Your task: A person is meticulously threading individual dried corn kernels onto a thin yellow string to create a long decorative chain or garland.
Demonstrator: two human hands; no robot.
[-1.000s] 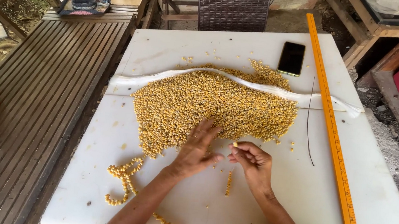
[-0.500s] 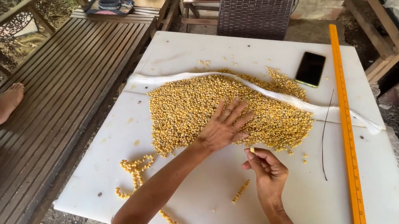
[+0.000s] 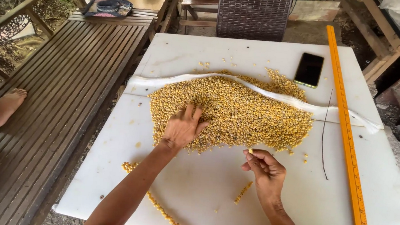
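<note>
Beads (image 3: 239, 114) scatter off the desk (image 3: 192, 190) easily: your left hand (image 3: 181, 128) lies flat, grip released, on the pile; right hand (image 3: 263, 170) pinches one bead, could drop it.

Black slab phone (image 3: 308, 69) far right on white table (image 3: 372, 202); long orange measuring stick (image 3: 347, 136) along right edge; dark woven chair (image 3: 254, 11) beyond; slatted wooden bench (image 3: 50, 88) left.

Slatted wooden deck (image 3: 60, 89), perhaps daylit porch
</note>
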